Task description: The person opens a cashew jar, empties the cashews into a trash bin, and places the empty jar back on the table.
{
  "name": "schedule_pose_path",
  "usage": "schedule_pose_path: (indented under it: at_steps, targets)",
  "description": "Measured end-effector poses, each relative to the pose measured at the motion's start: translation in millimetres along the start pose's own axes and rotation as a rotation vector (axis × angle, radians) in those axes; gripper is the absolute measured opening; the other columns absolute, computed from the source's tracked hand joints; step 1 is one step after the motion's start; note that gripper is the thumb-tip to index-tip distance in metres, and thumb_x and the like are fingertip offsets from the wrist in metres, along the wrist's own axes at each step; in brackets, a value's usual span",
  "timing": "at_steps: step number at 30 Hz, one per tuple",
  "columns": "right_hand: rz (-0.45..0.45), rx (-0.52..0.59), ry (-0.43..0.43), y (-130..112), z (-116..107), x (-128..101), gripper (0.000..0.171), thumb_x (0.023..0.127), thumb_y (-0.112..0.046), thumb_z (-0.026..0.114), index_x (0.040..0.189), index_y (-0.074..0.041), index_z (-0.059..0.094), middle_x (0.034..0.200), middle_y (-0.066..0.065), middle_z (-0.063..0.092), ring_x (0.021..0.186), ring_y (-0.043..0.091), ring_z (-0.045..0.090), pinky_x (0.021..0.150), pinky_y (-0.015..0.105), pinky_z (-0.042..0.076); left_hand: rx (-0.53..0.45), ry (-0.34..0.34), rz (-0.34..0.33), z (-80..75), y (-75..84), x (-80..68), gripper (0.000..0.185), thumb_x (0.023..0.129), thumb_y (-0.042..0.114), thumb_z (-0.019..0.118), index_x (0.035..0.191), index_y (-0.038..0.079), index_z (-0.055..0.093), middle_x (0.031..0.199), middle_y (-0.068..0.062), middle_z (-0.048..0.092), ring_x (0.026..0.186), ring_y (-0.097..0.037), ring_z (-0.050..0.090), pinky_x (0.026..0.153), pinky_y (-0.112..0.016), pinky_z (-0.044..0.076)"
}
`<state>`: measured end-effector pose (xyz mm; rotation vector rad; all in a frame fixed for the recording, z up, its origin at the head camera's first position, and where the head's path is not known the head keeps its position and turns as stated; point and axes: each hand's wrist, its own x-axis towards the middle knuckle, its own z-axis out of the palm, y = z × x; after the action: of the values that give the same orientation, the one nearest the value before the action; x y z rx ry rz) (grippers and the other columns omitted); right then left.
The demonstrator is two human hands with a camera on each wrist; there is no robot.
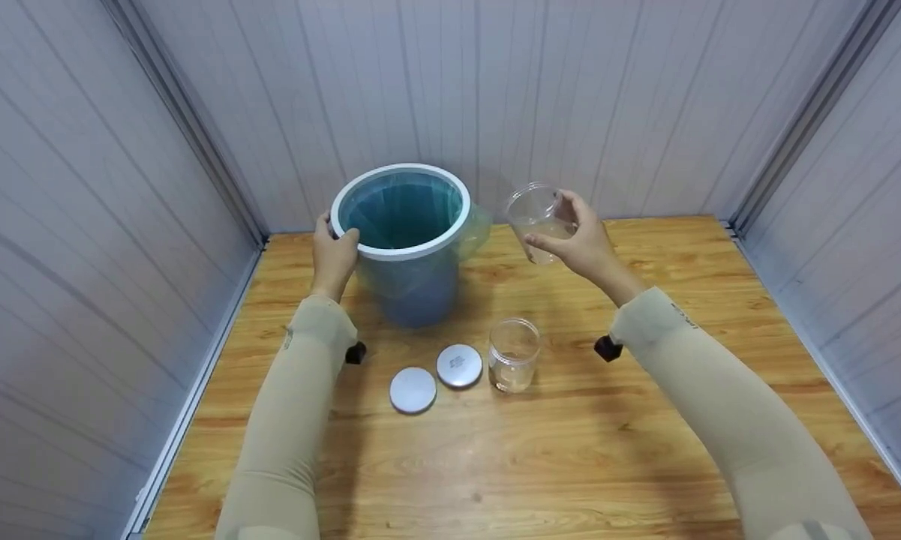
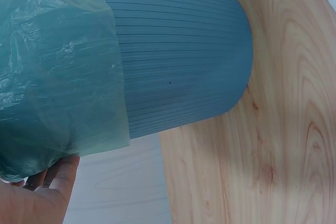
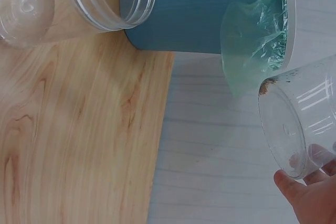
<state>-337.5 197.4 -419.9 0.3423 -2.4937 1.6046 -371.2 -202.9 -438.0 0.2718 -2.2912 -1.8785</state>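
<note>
Pale grey wall panels (image 1: 570, 90) with thin lines stand around a smooth wooden table (image 1: 645, 465) with wavy brown grain.

At the back of the table stands a round blue-grey plastic bin (image 1: 412, 289) with fine ridges down its side. It has a white ring on top and a thin, crinkly green plastic bag (image 1: 401, 214) inside, which folds out over the edge. The left hand (image 1: 334, 255) grips the bin's white rim, thumb on top.

The right hand (image 1: 585, 244) holds a clear round plastic jar (image 1: 539, 221) in the air, just to the right of the bin and near its top. Fingers and thumb curl around the jar. The jar is tipped, so its long side slants and its open mouth points up and left, toward the bin. A few dark specks stick inside it.

Nearer the person, a second clear plastic jar (image 1: 513, 354) stands upright on the table, open on top. Just left of it lie two flat round silver lids (image 1: 435, 379), side by side.
</note>
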Motion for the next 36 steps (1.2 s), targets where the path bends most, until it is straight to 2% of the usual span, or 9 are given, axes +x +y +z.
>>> schedule_pose_path:
  at_steps: [7, 14, 23, 36]
  targets:
    - [-0.012, 0.025, 0.007, 10.0, -1.3, -7.8, 0.092, 0.091, -0.027, 0.09, 0.163, -0.001, 0.039, 0.157, 0.02, 0.053, 0.149, 0.037, 0.049, 0.13, 0.054, 0.036, 0.009, 0.004, -0.015, -0.7, 0.0, -1.1, 0.071, 0.107, 0.014, 0.05, 0.172, 0.009, 0.023, 0.179, -0.015, 0.029, 0.165, -0.033, 0.032, 0.134, -0.048, 0.03]
    - [0.018, 0.017, -0.001, 23.0, -3.8, -15.3, 0.095, 0.093, -0.031, 0.089, 0.165, -0.001, 0.035, 0.159, 0.022, 0.05, 0.151, 0.038, 0.046, 0.131, 0.055, 0.034, 0.016, 0.001, -0.018, -1.7, 0.1, -3.9, 0.073, 0.105, 0.015, 0.05, 0.172, 0.01, 0.023, 0.179, -0.015, 0.029, 0.164, -0.033, 0.032, 0.134, -0.049, 0.03]
    - [0.045, 0.022, 0.0, 35.9, -4.3, -24.3, 0.095, 0.095, -0.023, 0.086, 0.167, 0.002, 0.029, 0.164, 0.025, 0.044, 0.153, 0.043, 0.043, 0.132, 0.055, 0.033, 0.017, -0.003, -0.024, -1.5, -1.4, -0.9, 0.072, 0.108, 0.015, 0.049, 0.173, 0.01, 0.02, 0.18, -0.015, 0.027, 0.165, -0.033, 0.03, 0.133, -0.048, 0.031]
    - [0.062, 0.017, -0.009, 61.0, -5.3, -39.2, 0.094, 0.095, -0.032, 0.086, 0.165, 0.0, 0.032, 0.163, 0.025, 0.043, 0.152, 0.044, 0.041, 0.131, 0.061, 0.032, 0.021, 0.006, -0.032, -1.4, -0.3, -1.8, 0.072, 0.108, 0.015, 0.05, 0.173, 0.011, 0.021, 0.18, -0.014, 0.027, 0.165, -0.032, 0.03, 0.134, -0.047, 0.03]
